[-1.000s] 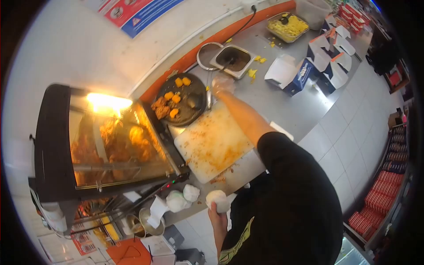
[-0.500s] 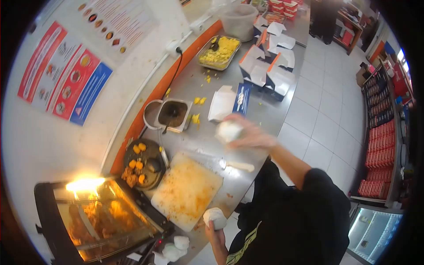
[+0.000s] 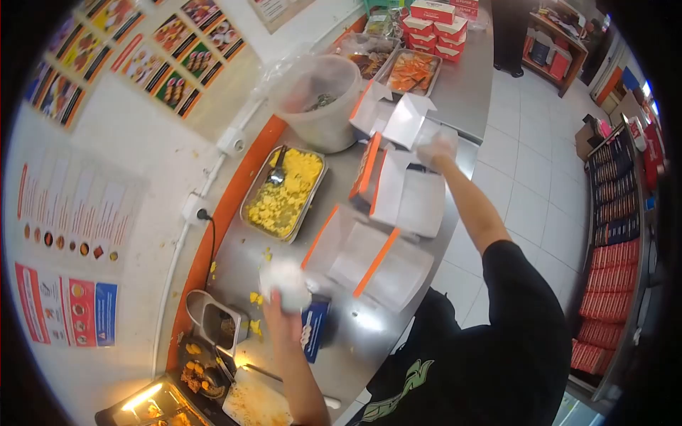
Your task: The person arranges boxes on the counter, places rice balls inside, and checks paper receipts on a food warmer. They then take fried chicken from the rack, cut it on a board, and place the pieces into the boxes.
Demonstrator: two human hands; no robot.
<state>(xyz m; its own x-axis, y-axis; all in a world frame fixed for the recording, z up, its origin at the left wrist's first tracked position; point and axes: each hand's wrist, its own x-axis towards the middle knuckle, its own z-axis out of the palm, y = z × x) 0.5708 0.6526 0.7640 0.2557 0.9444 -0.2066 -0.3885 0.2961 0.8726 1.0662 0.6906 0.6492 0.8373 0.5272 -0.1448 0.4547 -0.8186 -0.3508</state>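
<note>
My left hand (image 3: 284, 326) grips a round, white-wrapped bundle (image 3: 285, 282), held above the counter near a dark blue and white carton (image 3: 315, 328). What is inside the wrapping is hidden. Farther up, my right hand (image 3: 439, 151) is over the open white cartons, its fingers around another pale, round wrapped bundle (image 3: 430, 135), blurred by motion. Just below that hand stands an open carton with an orange edge (image 3: 419, 202). A second open carton (image 3: 391, 266) lies nearer, its flaps spread.
Along the wall stand a metal tray of yellow food (image 3: 295, 170) with a black spoon, a translucent bucket (image 3: 316, 117) and a tray of orange-red strips (image 3: 412, 74). Red boxes (image 3: 433, 28) are stacked beyond. A cutting board (image 3: 256, 401) and a lit food warmer (image 3: 153, 408) are at bottom left.
The view has shifted up along the counter. Both hands have moved farther along it: my right hand to the far cartons, my left from beside the cutting board to near the blue carton.
</note>
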